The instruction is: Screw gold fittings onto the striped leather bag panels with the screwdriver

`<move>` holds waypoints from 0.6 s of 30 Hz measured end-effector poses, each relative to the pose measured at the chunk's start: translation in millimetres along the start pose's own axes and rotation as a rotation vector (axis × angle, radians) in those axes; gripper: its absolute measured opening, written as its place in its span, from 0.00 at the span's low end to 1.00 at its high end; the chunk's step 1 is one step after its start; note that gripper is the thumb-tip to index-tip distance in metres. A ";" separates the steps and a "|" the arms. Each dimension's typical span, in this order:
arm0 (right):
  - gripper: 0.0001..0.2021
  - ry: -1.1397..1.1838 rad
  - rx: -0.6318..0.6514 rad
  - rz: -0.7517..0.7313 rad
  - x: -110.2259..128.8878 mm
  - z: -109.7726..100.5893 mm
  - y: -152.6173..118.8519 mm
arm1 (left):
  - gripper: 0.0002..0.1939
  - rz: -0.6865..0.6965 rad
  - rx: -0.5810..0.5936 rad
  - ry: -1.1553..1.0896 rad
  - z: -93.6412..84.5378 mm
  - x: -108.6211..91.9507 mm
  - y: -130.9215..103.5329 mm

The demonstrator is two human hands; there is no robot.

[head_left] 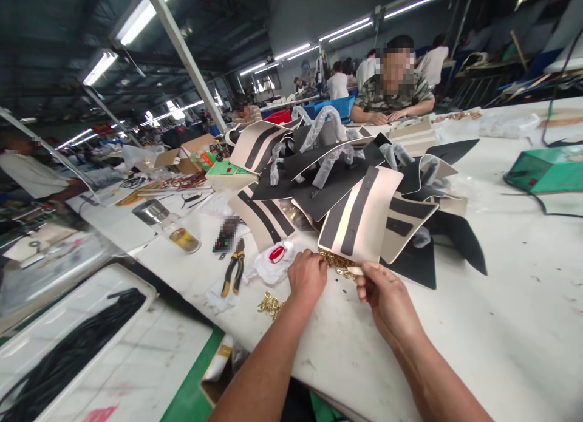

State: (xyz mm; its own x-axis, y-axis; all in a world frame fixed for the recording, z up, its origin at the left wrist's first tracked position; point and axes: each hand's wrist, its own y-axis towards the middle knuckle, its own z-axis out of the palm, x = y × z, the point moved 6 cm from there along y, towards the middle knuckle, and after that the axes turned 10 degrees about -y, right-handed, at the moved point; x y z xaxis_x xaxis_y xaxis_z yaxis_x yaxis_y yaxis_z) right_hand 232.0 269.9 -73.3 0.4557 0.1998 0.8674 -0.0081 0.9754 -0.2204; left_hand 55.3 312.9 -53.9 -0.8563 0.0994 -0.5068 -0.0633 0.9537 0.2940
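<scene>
My left hand [308, 277] has its fingers curled together at the edge of a heap of small gold metal fittings [336, 260]. What its fingertips hold, if anything, is hidden. Facing it, my right hand [386, 291] pinches a small pale strip [355, 270] between thumb and fingers, with gold pieces right beside its tip. Just behind both hands leans a beige panel with dark stripes [359, 212], part of a pile of black and beige panels [330, 176] with plastic-wrapped handles. More gold rings [270, 305] lie on the table left of my left forearm.
Yellow-and-black pliers [234, 268], crumpled white paper [268, 267] with a red item, and a lidded glass jar [184, 237] stand left on the white table [501, 331]. A green box-shaped device [546, 173] is at right. Across the table sits a co-worker [392, 94].
</scene>
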 end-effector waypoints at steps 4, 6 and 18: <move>0.20 -0.001 0.004 0.010 0.7 1.5 -2.6 | 0.08 -0.014 0.014 -0.055 -1.1 1.2 -12.4; 0.19 -0.015 0.021 0.005 0.6 2.9 -5.1 | 0.07 -0.019 0.020 -0.109 -4.6 0.9 -24.2; 0.28 -0.436 0.123 -0.108 -9.7 37.0 -0.7 | 0.10 -0.273 -0.102 -0.824 -23.8 12.9 -117.4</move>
State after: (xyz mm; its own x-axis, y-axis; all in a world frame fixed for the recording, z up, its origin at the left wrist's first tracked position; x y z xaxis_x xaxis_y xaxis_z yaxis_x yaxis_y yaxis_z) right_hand 194.7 270.7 -65.0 0.0437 0.0914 0.9949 -0.0982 0.9914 -0.0867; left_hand 39.5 195.4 -75.7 -0.1639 0.0822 -0.9830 -0.2916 0.9480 0.1279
